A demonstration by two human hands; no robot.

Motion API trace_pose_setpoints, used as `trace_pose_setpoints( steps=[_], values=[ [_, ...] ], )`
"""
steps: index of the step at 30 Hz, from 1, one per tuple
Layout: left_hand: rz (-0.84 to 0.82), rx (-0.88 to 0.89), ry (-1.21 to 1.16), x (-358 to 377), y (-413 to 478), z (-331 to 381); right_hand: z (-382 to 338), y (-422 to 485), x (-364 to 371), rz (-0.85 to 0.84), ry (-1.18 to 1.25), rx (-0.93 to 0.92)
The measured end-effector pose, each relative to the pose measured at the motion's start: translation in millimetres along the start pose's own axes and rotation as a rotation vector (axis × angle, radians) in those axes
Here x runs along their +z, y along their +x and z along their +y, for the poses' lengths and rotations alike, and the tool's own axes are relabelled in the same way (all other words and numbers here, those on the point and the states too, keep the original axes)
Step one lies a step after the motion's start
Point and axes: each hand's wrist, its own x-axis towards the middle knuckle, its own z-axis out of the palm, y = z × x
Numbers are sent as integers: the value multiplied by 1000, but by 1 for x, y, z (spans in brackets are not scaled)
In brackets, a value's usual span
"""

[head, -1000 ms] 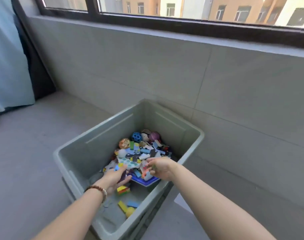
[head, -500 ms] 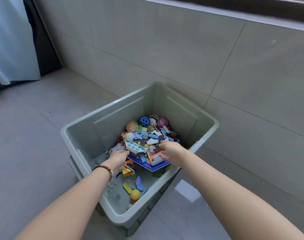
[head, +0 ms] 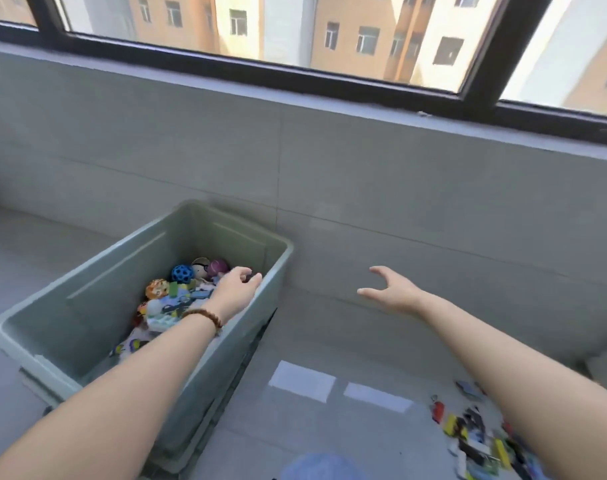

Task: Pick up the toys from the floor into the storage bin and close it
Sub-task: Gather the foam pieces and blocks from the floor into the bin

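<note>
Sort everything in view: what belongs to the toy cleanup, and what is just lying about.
Job: storage bin, toys in the bin, toys on the floor, left hand, right hand.
Lying about: window, tiled wall, bead bracelet, blurred blue thing at the bottom edge.

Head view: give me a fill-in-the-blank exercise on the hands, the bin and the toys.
1. The beaded bracelet sits on the ___ wrist.
2. The right hand, fingers spread, holds ___.
3. The storage bin has no ___ on it.
4. The loose toys on the floor lie ___ the bin.
Missing words: left; nothing; lid; outside.
</note>
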Motion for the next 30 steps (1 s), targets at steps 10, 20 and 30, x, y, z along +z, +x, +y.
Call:
trace_pose_setpoints(
  steps=[10,20,30],
  values=[
    [-508,217,270,236,-38,110,252,-137,-88,164,89,467],
    [-833,184,532,427,-49,87,417,-139,-23,119,443,618],
    [-994,-4,592,511,-40,-10,485,-83,100,-41,443,508]
  ],
)
